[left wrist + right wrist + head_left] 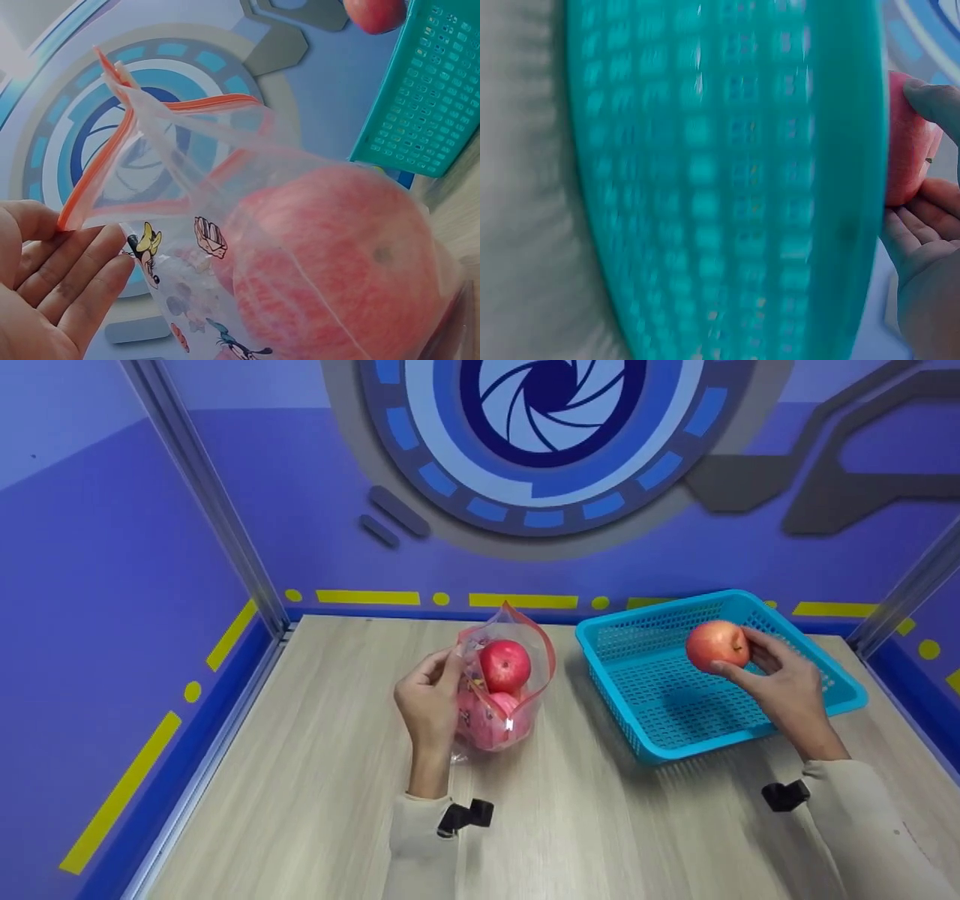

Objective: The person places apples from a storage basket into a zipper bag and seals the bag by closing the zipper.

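My left hand (430, 701) pinches the red zip edge of a clear zip-lock bag (537, 660) between thumb and fingers. The bag's mouth gapes, and red apples (505, 665) lie inside, one above the others. Cartoon prints on the bag show in the left wrist view, where a large apple (337, 262) presses against the plastic. Over the turquoise basket (637, 735), my right hand (791, 690) grips another apple (712, 645), thumb below and fingers behind. The right wrist view shows part of that apple (907, 142) beyond the basket's wall.
The basket stands at the right of the wooden table (322, 810), its perforated floor visible below the held apple. A blue printed wall (300, 510) closes off the back, and a side panel (97, 660) with a metal post (217, 510) borders the left.
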`<action>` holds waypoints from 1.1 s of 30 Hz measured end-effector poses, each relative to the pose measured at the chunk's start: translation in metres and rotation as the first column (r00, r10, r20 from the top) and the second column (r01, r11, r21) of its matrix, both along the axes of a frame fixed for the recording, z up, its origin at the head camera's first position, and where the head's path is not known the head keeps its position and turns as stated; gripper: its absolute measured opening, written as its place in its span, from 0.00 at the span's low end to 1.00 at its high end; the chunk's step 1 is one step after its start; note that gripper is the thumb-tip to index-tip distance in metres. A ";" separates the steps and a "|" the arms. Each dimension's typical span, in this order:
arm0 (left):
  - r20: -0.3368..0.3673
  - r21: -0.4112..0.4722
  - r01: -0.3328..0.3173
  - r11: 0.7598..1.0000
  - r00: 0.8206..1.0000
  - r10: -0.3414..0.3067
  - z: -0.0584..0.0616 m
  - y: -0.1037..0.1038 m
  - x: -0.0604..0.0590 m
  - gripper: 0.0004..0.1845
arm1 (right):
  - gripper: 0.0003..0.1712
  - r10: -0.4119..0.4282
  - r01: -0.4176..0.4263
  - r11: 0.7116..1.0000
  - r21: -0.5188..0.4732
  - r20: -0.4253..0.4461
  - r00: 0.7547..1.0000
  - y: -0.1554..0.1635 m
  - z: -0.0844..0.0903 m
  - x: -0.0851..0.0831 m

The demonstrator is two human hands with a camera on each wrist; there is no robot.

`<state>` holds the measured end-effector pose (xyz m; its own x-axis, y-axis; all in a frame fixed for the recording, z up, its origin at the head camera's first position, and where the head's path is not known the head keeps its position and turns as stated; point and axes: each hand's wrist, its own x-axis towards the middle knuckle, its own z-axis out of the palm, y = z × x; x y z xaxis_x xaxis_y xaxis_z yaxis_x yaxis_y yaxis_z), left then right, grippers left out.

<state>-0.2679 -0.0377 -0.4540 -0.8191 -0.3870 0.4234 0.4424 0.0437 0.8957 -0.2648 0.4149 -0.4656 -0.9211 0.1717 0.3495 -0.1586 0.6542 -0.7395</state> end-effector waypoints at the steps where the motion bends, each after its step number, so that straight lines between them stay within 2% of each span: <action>1: 0.004 -0.010 0.003 1.000 1.000 -0.003 0.000 -0.001 0.000 0.07 | 0.45 0.007 -0.007 1.000 -0.005 -0.010 1.000 -0.005 0.001 0.000; 6: -0.004 -0.103 -0.014 0.995 1.000 0.014 0.003 -0.007 0.002 0.07 | 0.42 0.068 -0.070 0.997 -0.033 -0.079 0.995 -0.032 0.009 0.000; 11: -0.040 -0.172 -0.038 0.984 0.999 0.032 0.004 -0.012 0.004 0.07 | 0.40 0.171 -0.183 0.981 -0.070 -0.150 0.974 -0.062 0.017 0.001; 16: -0.049 -0.177 -0.023 0.984 0.999 0.014 0.005 -0.012 0.005 0.07 | 0.38 0.254 -0.283 0.950 -0.135 -0.197 0.947 -0.092 0.025 0.002; 22: -0.058 -0.176 -0.030 0.984 0.998 0.021 0.005 -0.012 0.005 0.07 | 0.39 0.317 -0.362 0.914 -0.185 -0.234 0.919 -0.126 0.028 0.000; 29: -0.074 -0.173 -0.029 0.985 0.997 0.016 0.004 -0.012 0.004 0.06 | 0.40 0.363 -0.408 0.894 -0.186 -0.231 0.902 -0.172 0.032 -0.001; 33: -0.074 -0.169 -0.024 0.985 0.997 0.011 0.005 -0.011 0.004 0.06 | 0.40 0.403 -0.448 0.878 -0.170 -0.244 0.882 -0.193 0.031 -0.003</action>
<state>-0.2639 -0.0491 -0.4491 -0.7774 -0.3187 0.5423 0.5039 0.2006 0.8401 -0.2677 0.2216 -0.4342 -0.8382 -0.1300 0.5296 -0.5412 0.3182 -0.7784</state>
